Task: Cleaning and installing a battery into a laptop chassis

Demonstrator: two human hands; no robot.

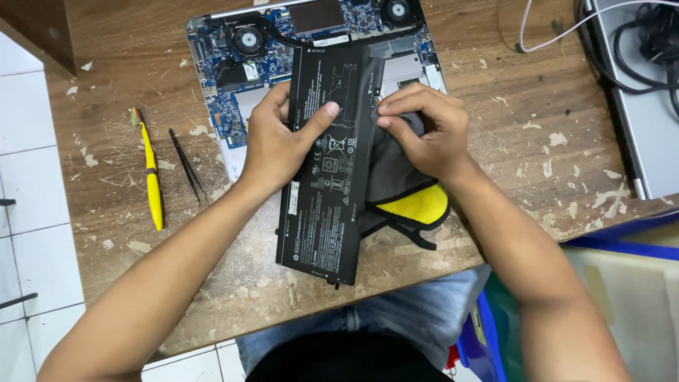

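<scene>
Hands, left [272, 145] and right [428, 131], grip black battery [327, 170] over opened laptop [233, 64].

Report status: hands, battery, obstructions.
Left hand grips black battery. Right hand presses grey-yellow cloth on its edge. Opened laptop underneath; nothing in the way.

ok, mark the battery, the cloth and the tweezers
battery [327, 185], head view, middle of its black labelled face
cloth [417, 203], head view, yellow side
tweezers [187, 164], head view, mid-shaft

Your two hands, left [272, 145] and right [431, 134], are bare, without gloves or rings. Both forearms are uncovered. You wear faded blue jeans [403, 318].
</scene>
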